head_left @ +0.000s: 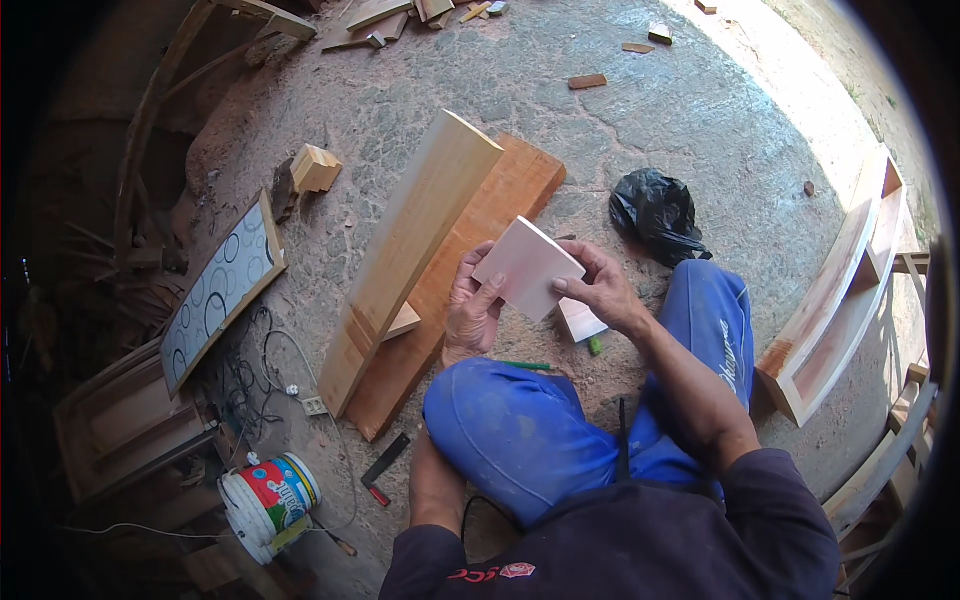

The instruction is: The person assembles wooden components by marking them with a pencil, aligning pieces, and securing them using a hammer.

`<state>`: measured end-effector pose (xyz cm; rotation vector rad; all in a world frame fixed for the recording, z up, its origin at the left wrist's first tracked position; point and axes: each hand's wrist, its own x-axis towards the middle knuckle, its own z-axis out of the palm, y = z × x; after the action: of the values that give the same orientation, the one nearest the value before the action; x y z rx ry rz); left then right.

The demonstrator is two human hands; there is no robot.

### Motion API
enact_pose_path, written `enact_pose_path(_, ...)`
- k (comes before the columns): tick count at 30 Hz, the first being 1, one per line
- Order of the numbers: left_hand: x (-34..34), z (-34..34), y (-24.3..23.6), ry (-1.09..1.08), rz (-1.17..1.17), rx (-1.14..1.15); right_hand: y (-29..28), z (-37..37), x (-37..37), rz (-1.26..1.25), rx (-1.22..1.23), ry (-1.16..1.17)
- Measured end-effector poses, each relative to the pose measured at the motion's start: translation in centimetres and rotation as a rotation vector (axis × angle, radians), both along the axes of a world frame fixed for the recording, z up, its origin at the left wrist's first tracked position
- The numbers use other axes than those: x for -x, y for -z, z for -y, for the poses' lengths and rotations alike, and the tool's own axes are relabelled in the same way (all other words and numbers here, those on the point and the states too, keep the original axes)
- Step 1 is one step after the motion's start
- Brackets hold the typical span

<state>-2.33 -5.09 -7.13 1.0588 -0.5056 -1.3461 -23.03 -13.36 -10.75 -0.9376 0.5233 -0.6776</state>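
Note:
A small pale pinkish wooden board [527, 268], roughly square, is held up between my two hands above my blue-trousered legs. My left hand [473, 308] grips its left edge, thumb on the face and fingers behind. At the right edge my right hand [604, 287] pinches it the same way. Below the right hand, another light piece of wood [580, 318] lies partly hidden. To the left, a long pale plank [415, 240] rests tilted against a reddish-brown plank [515, 185] on the floor. A green pencil-like stick [525, 366] lies by my left knee.
A black plastic bag [655, 212] sits ahead on the right. Far right stands a long wooden frame [835, 290]. On the left are a circle-patterned panel [222, 290], a paint bucket [268, 500], cords, a socket strip [314, 406] and a try square [383, 468]. Wood scraps lie at the back.

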Motion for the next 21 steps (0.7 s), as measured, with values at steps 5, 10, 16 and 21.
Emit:
enact_pose_path(5, 0.5, 0.3, 0.1, -0.045, -0.199, 0.077, -1.7, -1.1, -0.3, 0.134, -0.158, 0.088)
enact_pose_path(10, -0.1, 0.2, 0.6, 0.005, -0.024, -0.068, -0.6, -1.2, -1.3, -0.08, -0.052, 0.025)
enact_pose_path(16, -4.0, -0.3, -2.0, 0.06, 0.677, -0.242, -0.7, -0.2, -0.9, -0.482, 0.282, 0.196)
enact_pose_path(21, -5.9, 0.7, -4.3, 0.025, 0.859, -0.078, -1.5, 0.5, -0.5, -0.674, 0.491, 0.192)
